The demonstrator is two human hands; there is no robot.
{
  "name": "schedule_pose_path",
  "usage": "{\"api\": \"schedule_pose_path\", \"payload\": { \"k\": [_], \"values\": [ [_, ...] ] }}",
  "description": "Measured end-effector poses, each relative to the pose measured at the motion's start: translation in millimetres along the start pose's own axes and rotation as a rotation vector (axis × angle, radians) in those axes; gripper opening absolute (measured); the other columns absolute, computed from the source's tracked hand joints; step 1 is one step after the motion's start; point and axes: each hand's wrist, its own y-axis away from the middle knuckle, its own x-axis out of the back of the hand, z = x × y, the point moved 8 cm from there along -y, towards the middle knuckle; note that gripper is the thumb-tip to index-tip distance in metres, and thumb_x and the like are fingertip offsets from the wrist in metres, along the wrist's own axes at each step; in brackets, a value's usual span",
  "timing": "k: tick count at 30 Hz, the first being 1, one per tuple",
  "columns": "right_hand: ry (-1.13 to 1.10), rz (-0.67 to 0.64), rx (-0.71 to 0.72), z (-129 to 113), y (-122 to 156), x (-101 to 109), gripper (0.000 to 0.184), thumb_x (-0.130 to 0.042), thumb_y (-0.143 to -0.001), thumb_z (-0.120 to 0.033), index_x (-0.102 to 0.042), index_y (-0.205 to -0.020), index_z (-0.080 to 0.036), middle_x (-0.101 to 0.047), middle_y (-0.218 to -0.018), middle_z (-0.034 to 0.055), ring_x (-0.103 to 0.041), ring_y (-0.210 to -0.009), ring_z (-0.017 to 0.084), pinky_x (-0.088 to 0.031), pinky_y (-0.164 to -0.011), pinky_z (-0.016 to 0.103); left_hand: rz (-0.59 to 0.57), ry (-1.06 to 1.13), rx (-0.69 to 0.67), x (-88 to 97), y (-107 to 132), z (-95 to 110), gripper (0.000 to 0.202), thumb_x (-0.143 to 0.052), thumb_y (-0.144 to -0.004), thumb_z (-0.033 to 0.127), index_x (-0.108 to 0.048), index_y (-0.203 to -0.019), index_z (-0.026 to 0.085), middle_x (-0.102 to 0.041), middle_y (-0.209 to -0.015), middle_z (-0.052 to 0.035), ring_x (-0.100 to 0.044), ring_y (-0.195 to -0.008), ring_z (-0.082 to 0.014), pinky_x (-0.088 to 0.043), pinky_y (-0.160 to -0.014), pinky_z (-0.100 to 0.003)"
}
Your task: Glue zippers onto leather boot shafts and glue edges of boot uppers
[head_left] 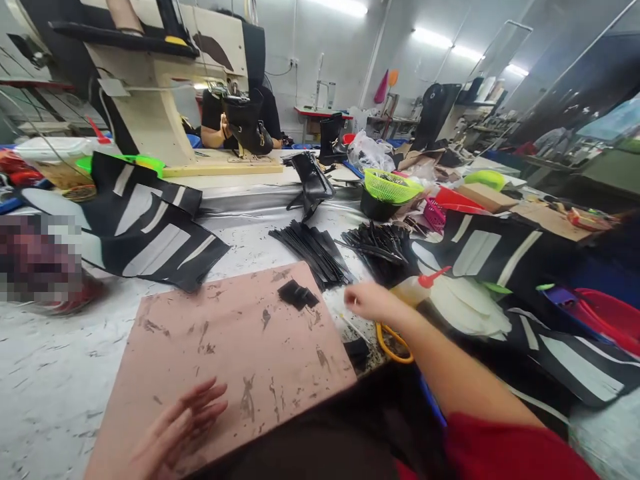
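Observation:
My left hand (186, 421) hovers over or rests on the lower left of a pinkish board (225, 333), fingers spread apart and nothing in them. A small stack of black pieces (299, 294) lies near the board's upper right corner. Past the board's right edge, my right hand (373, 303) is closed, its fingertips pressed together; what they pinch, if anything, is too small to name. Just below it are a thin white stick (356, 328), yellow-handled scissors (396, 347) and a dark scrap (356, 351). A bottle with a red nozzle (413, 288) stands close behind my right wrist.
Bundled black strips (313, 253) and a second dark pile (377, 243) lie behind the board. Black cut panels with pale patches (160, 233) sit at left, more panels (487, 247) at right. A green basket (393, 185) stands farther back. Across the table, a person works at a sewing machine (165, 113).

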Motion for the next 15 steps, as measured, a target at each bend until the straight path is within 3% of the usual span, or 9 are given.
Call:
{"api": "schedule_pose_path", "payload": {
  "k": [2, 6, 9, 12, 15],
  "values": [
    [0.001, -0.102, 0.074, -5.3, 33.6, -32.1, 0.02, -0.058, -0.067, -0.016, -0.062, -0.087, -0.019, -0.063, -0.088, 0.0043, -0.057, -0.081, 0.019, -0.043, -0.071, 0.027, -0.049, -0.175, -0.046, -29.5, -7.3, 22.9, 0.063, -0.057, -0.063, 0.063, -0.055, -0.111, 0.023, -0.058, -0.12, -0.005, -0.051, -0.113, -0.0281, -0.039, -0.101, -0.039],
    [0.02, -0.001, 0.159, -13.3, 67.2, -56.0, 0.029, -0.056, -0.069, -0.01, -0.059, -0.097, -0.017, -0.058, -0.1, 0.0074, -0.052, -0.097, 0.021, -0.041, -0.084, 0.031, -0.164, -0.687, -0.235, -102.7, -44.6, 74.5, 0.054, -0.052, -0.071, 0.053, -0.054, -0.112, 0.018, -0.056, -0.122, -0.0084, -0.05, -0.114, -0.0257, -0.041, -0.097, -0.036],
    [0.014, 0.138, 0.108, -6.4, 69.9, -56.9, 0.025, -0.048, -0.077, -0.01, -0.06, -0.098, -0.017, -0.059, -0.099, 0.0075, -0.052, -0.095, 0.02, -0.04, -0.086, 0.031, 0.029, -1.136, -0.424, -141.1, -85.5, 113.4, 0.048, -0.042, -0.081, 0.042, -0.046, -0.121, 0.015, -0.056, -0.121, -0.0115, -0.054, -0.108, -0.0241, -0.043, -0.091, -0.036],
    [0.076, 0.261, 0.013, 5.8, 65.1, -51.2, 0.026, -0.041, -0.082, -0.01, -0.062, -0.095, -0.018, -0.061, -0.097, 0.0074, -0.054, -0.09, 0.02, -0.04, -0.081, 0.03, 0.124, -1.232, -0.496, -172.9, -115.4, 131.4, 0.044, -0.047, -0.081, 0.035, -0.046, -0.119, 0.013, -0.054, -0.121, -0.0138, -0.048, -0.113, -0.0282, -0.039, -0.093, -0.038],
    [0.158, 0.258, -0.043, 13.6, 56.5, -50.9, 0.022, -0.043, -0.081, -0.011, -0.061, -0.089, -0.018, -0.062, -0.09, 0.0073, -0.056, -0.084, 0.019, -0.038, -0.073, 0.028, 0.172, -1.275, -0.494, -190.5, -127.0, 132.4, 0.038, -0.054, -0.075, 0.025, -0.052, -0.11, 0.011, -0.055, -0.117, -0.0167, -0.048, -0.112, -0.0311, -0.04, -0.089, -0.038]
  ]
}}
